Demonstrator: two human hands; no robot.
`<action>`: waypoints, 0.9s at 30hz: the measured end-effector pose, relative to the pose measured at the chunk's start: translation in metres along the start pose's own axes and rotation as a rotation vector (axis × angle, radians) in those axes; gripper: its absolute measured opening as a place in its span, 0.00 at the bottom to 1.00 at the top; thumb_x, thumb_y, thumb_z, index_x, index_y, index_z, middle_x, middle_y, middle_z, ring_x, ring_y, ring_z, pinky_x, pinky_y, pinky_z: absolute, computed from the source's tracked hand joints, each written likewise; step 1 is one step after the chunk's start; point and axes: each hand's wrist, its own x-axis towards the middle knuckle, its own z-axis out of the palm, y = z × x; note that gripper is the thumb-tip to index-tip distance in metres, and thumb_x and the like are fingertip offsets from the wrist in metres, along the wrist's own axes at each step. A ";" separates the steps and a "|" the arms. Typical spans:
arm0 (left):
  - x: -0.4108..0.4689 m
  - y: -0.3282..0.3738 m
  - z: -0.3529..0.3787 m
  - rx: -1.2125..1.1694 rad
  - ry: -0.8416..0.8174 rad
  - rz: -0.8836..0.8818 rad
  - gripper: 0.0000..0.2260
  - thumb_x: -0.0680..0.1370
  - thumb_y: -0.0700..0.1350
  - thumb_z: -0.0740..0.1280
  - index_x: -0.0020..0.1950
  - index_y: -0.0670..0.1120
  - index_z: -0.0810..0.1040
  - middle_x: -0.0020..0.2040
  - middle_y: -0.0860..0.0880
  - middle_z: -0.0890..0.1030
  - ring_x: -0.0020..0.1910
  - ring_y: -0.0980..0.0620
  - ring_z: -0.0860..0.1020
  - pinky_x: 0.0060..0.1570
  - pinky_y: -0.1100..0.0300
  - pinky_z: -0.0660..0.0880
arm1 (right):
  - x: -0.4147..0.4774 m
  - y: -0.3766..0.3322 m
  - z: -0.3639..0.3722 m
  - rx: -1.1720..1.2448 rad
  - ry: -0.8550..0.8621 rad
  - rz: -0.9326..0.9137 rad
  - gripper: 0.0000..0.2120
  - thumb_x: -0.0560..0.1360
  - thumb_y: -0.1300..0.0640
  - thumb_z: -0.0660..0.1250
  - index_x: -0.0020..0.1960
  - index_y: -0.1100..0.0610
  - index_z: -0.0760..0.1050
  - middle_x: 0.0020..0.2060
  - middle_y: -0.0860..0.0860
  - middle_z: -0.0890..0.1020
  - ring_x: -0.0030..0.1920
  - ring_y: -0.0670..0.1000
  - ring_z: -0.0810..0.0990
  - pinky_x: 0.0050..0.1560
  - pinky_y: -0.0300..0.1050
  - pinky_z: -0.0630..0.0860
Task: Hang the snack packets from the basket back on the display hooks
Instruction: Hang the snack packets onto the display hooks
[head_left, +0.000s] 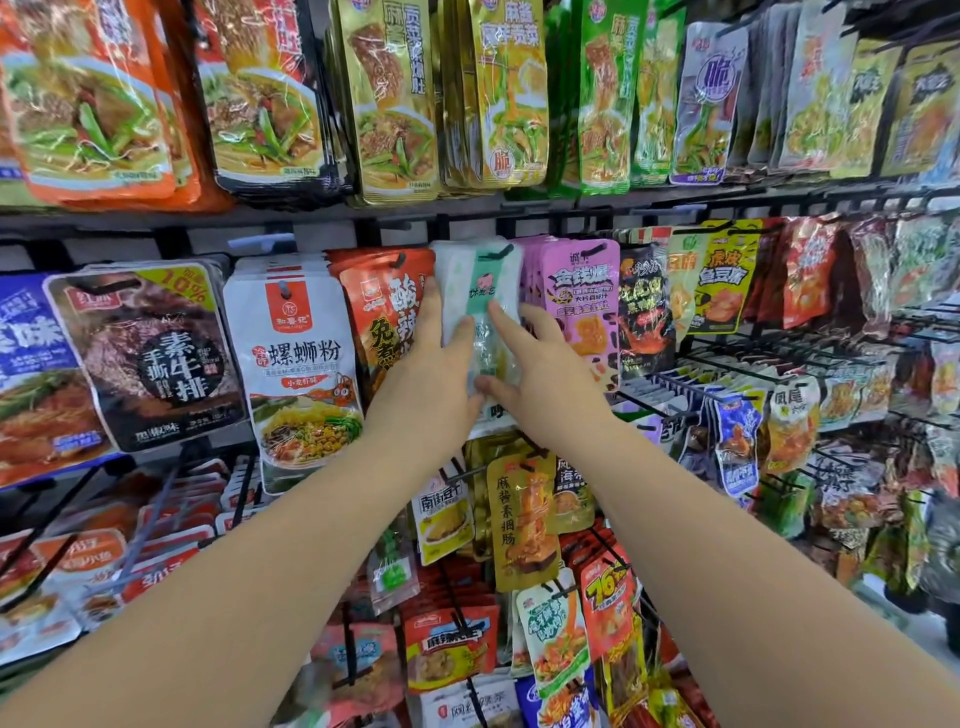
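black wire display rack (156, 219), rows of snack packets (296, 353) hanging from it

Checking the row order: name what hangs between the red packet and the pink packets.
The white-and-green packets hang there, held by the left hand and right hand; head view.
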 end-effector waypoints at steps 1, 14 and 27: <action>0.002 0.000 0.001 0.013 -0.006 -0.014 0.36 0.82 0.48 0.70 0.85 0.47 0.56 0.84 0.48 0.31 0.67 0.37 0.76 0.64 0.46 0.76 | 0.002 -0.001 0.001 -0.006 -0.003 0.012 0.38 0.80 0.49 0.71 0.84 0.49 0.55 0.78 0.56 0.62 0.69 0.60 0.74 0.62 0.52 0.75; -0.009 0.012 0.005 0.161 -0.062 -0.041 0.36 0.83 0.48 0.68 0.85 0.49 0.50 0.82 0.39 0.29 0.55 0.37 0.81 0.52 0.47 0.80 | -0.021 -0.009 -0.008 -0.119 0.015 0.076 0.33 0.79 0.52 0.71 0.81 0.51 0.62 0.71 0.56 0.72 0.62 0.60 0.79 0.56 0.53 0.77; -0.128 0.040 -0.003 -0.016 -0.019 -0.148 0.27 0.82 0.52 0.69 0.80 0.50 0.68 0.82 0.48 0.61 0.74 0.42 0.72 0.66 0.47 0.74 | -0.139 0.009 -0.038 0.020 0.042 0.077 0.21 0.81 0.53 0.69 0.72 0.57 0.75 0.69 0.54 0.78 0.65 0.56 0.78 0.60 0.55 0.78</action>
